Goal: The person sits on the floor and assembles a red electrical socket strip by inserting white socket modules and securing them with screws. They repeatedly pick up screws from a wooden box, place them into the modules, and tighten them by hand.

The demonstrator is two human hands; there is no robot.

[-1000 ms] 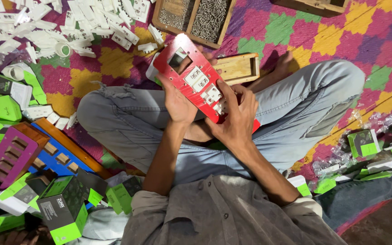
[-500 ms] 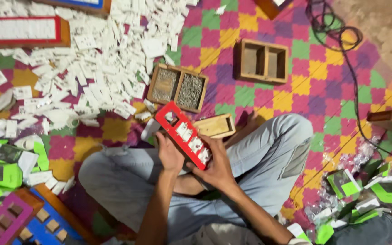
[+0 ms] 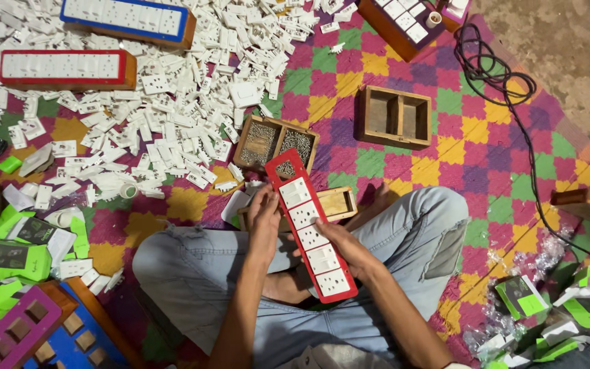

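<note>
1. Head view looks down on a person sitting cross-legged in blue jeans on a chequered mat [image 3: 486, 143], both forearms reaching up from the bottom of the frame to meet just below centre.
2. Their left hand [image 3: 265, 217] has its fingers extended upward and pressed along the left edge of a red switch board [image 3: 312, 225]. The fingers are close together and grip the board's side.
3. Their right hand [image 3: 347, 249] comes in from the lower right. Its fingers lie across the board's right edge near the lower half, curled narrowly to hold it from that side.
4. That red board is held over the lap at the centre of the frame, just in front of a small wooden box [image 3: 336, 202].
5. Its long axis runs diagonally, from an upper end pointing toward upper left to a lower end toward lower right. White sockets and switches face the camera.
6. Just above its upper end sits a wooden tray of screws [image 3: 276, 143], and an empty two-part wooden box [image 3: 395, 117] lies to the upper right.
7. White socket parts [image 3: 138, 116] cover the upper left of the frame, along with two finished boards, one red-rimmed [image 3: 66, 67] and one blue-rimmed [image 3: 128, 17].
8. Green cartons [image 3: 15, 256] crowd the lower left.
</note>
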